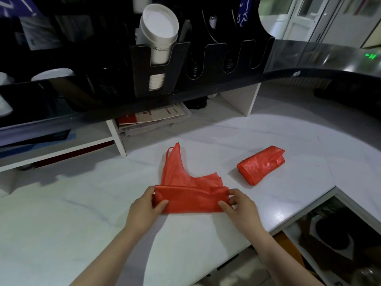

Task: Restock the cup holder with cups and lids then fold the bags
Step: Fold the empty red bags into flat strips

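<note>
Found thin red plastic carrier bag (191, 195) lying on the white marbled countertop (82, 213) near its front edge, lower part folded over into a flat band, handles pointing away toward the shelf. Noted left hand (144, 205) pinching the band's left end, thumb on top, and right hand (241, 205) pinching the right end likewise; fingers partly hidden by the film. Judged film very light, limp and slick: likely to spring open or slide on the smooth stone if released, and unlikely to hold a crease without pressing. Judged best hold to be at the two ends of the fold, with flattening toward the handles to expel air. Recorded second red plastic bag, folded into a compact bundle (260, 165), lying to the right, well apart from the work. Recorded black slotted cup holder (181, 65) on the raised shelf behind, with stack of white paper cups (159, 34) leaning in one slot; contents of other slots too dim to confirm. Observed pile of printed papers (152, 118) under the shelf and open drawer (329, 234) beyond the counter's right corner. Judged none of these close enough to hinder the next fold.
</note>
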